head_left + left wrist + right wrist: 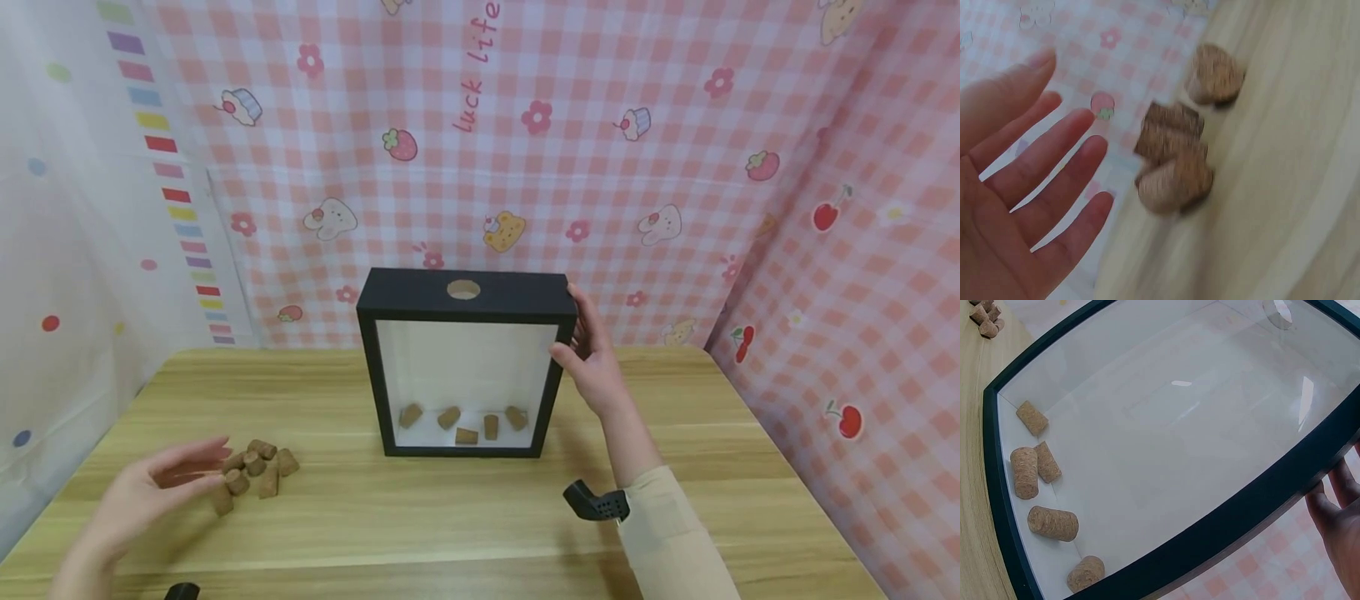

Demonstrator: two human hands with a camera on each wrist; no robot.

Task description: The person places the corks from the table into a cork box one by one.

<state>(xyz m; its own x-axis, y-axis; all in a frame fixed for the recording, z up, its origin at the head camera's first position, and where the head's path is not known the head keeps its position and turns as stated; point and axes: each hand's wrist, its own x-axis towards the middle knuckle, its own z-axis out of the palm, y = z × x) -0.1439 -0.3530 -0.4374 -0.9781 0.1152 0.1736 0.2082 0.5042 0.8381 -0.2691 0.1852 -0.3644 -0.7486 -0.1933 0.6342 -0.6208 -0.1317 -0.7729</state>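
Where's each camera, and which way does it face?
Head: on the head, facing forward and down at the black box; left hand and right hand show.
Left wrist: worn there, facing loose corks; that hand shows.
Right wrist: worn there, facing the box's clear front; that hand shows partly.
Head and right wrist both show five corks inside the box.

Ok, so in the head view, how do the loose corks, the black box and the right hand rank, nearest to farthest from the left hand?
1. Loose corks: bunched right by the left hand.
2. Black box: farther to the right, near the middle.
3. Right hand: farthest, at the box's right edge.
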